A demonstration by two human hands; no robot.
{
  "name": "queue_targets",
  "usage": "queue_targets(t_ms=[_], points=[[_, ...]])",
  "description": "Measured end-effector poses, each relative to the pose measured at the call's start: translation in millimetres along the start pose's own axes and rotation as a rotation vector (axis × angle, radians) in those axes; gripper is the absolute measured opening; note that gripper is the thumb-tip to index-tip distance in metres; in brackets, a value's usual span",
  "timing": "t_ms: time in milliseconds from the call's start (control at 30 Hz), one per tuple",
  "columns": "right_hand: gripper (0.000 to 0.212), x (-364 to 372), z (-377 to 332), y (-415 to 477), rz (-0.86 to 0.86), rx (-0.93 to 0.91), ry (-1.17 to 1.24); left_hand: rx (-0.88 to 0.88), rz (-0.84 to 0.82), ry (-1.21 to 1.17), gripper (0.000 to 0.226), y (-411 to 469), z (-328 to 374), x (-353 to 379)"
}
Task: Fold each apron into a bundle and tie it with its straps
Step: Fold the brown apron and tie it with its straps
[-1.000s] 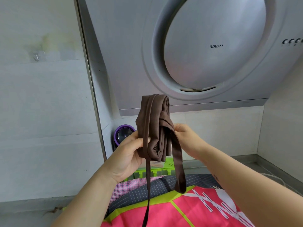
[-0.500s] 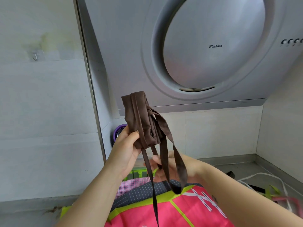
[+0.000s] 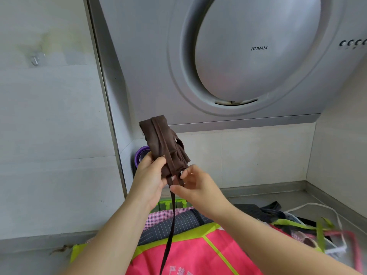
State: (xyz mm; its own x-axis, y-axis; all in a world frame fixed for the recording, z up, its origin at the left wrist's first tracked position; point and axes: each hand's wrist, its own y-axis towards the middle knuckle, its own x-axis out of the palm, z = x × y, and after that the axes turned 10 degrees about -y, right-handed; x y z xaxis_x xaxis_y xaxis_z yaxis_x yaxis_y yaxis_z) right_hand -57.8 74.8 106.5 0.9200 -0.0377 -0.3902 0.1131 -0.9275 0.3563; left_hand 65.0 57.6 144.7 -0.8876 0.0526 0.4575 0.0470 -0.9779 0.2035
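Observation:
A brown apron (image 3: 161, 142) folded into a tall narrow bundle is held up in front of the range hood. My left hand (image 3: 149, 177) grips the bundle's lower end, thumb across the front. One brown strap (image 3: 171, 221) runs down the bundle's face and hangs straight to the bottom of the view. My right hand (image 3: 195, 185) is just below and right of the bundle, its fingertips pinching a strap at the bundle's base. How the strap passes behind the bundle is hidden.
A pile of other aprons lies below: a pink one with lime trim (image 3: 190, 255), a grey striped one (image 3: 174, 225), dark ones (image 3: 258, 210) and green straps at right. A steel range hood (image 3: 248, 56) looms above. A purple round thing (image 3: 141, 153) stands behind my left hand.
My right hand rose from below the bundle to its base and took hold of a strap there. The loose wide strap that hung to the right is drawn in. The bundle tilted slightly left.

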Motion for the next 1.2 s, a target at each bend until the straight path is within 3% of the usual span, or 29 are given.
queue_targets(t_ms=[133, 300, 533, 733, 933, 1033, 1200], points=[[0.012, 3.9, 1.1, -6.0, 0.194, -0.171, -0.191, -0.050, 0.017, -0.072, 0.025, 0.5, 2.7, -3.3], [0.036, -5.7, -1.1, -6.5, 0.088, -0.288, -0.357, -0.133, 0.058, -0.166, 0.029, 1.4, 8.3, -11.4], [0.048, -16.9, -6.8, -2.0, 0.001, -0.394, -0.577, -0.190, 0.080, -0.234, 0.028, 0.6, 12.2, -13.1], [0.031, -25.6, -10.9, 4.0, -0.023, -0.451, -0.713, -0.203, 0.091, -0.264, 0.029, -1.2, 12.9, -10.2], [0.028, -32.6, -24.4, 7.1, 0.047, -0.780, -0.827, -0.166, 0.085, -0.237, 0.024, -5.6, 6.7, -4.6], [0.026, -36.0, -26.2, 11.9, 0.070, -0.813, -0.833, -0.084, 0.076, -0.161, 0.025, -6.4, 1.9, -2.1], [0.019, -30.1, -24.1, 16.2, 0.209, -0.709, -0.604, 0.070, 0.034, -0.033, 0.023, -14.8, -4.8, 5.7]])
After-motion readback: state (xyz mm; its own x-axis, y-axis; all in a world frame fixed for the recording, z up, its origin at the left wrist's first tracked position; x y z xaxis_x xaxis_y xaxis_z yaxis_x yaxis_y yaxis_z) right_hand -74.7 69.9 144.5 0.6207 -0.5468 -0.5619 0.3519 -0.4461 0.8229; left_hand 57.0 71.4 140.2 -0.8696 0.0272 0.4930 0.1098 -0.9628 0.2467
